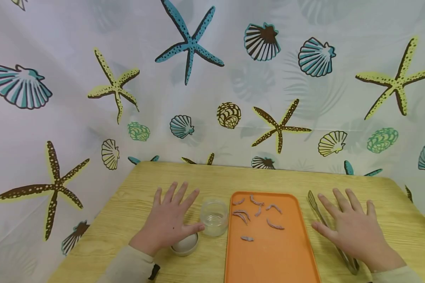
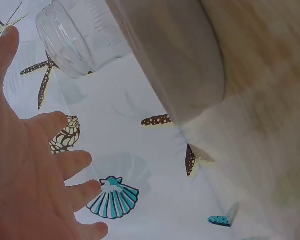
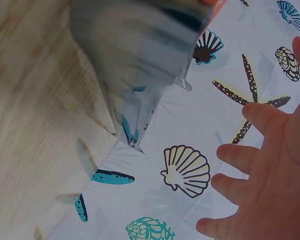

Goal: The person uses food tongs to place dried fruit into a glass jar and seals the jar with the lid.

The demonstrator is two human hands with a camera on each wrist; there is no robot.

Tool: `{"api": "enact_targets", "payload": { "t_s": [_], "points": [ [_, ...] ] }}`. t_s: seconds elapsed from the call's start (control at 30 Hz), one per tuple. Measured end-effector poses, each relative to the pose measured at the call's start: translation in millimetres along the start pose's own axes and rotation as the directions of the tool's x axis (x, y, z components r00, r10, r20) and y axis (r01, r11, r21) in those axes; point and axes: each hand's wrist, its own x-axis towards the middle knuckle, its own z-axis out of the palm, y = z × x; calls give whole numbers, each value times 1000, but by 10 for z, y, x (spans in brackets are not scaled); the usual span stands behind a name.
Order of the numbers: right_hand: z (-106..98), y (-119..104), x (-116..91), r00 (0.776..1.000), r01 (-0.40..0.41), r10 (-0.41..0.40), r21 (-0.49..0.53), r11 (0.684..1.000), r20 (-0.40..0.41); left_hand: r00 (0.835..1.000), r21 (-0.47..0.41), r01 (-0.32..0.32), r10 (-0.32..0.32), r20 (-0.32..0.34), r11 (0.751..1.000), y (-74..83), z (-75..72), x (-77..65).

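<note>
With fingers spread, my left hand (image 1: 171,222) hovers over the left side of the table and holds nothing. Partly behind it is a small round pale lid or shallow dish (image 1: 185,248), and just right of its thumb stands a clear glass jar (image 1: 214,226). On the other side, my right hand (image 1: 355,232) is also spread and bare, overlapping metal tongs (image 1: 350,262) that lie lengthwise on the table. Between the hands is an orange tray (image 1: 269,261) bearing several thin, curved greyish-purple strips (image 1: 275,225) and a shorter, thicker piece (image 1: 247,238).
The light wood table (image 1: 184,179) reaches back to a white curtain (image 1: 212,90) printed with starfish and shells, which also hangs along both sides. The strips lie toward the tray's far end.
</note>
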Motion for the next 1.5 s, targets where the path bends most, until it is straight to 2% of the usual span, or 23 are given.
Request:
{"api": "enact_targets", "payload": {
  "t_s": [0.17,0.3,0.4,0.5,0.6,0.7,0.8,0.83,0.93,1.1,1.17,1.23,1.37,1.5],
  "points": [
    [9,7,-17,1000,0,0,23,1000,0,1000,-76,-2,4,20,997,-4,55,4],
    [27,25,-41,999,-15,13,49,999,31,997,-175,18,-3,80,984,-6,111,14],
    [49,53,-67,997,-30,26,67,997,69,991,-267,48,-12,133,963,-1,140,23],
    [67,90,-95,993,-55,45,86,995,107,985,-362,75,-12,174,929,7,176,47],
    [80,128,-116,987,-90,73,112,990,144,977,-470,109,-7,214,876,15,224,94],
    [91,186,-117,971,-129,96,145,981,217,966,-601,161,1,260,783,20,274,135],
    [93,243,-107,943,-179,116,179,967,312,951,-702,222,7,308,677,26,309,149],
    [90,258,-104,932,-196,124,186,963,340,949,-720,235,7,315,653,29,319,150],
    [96,288,-108,903,-240,146,194,951,403,945,-765,257,12,326,591,35,349,162],
    [146,332,-112,876,-278,175,176,944,449,941,-823,277,31,336,495,27,408,193],
    [169,353,-106,874,-281,175,180,943,453,941,-833,279,37,337,478,28,427,205],
    [185,370,-93,866,-292,172,196,936,470,940,-836,279,42,337,473,38,443,217],
    [187,391,-64,840,-318,159,233,919,519,943,-832,266,46,329,487,67,463,253],
    [168,408,-42,811,-343,165,228,911,561,945,-824,262,38,324,502,77,470,273]
  ]
}}
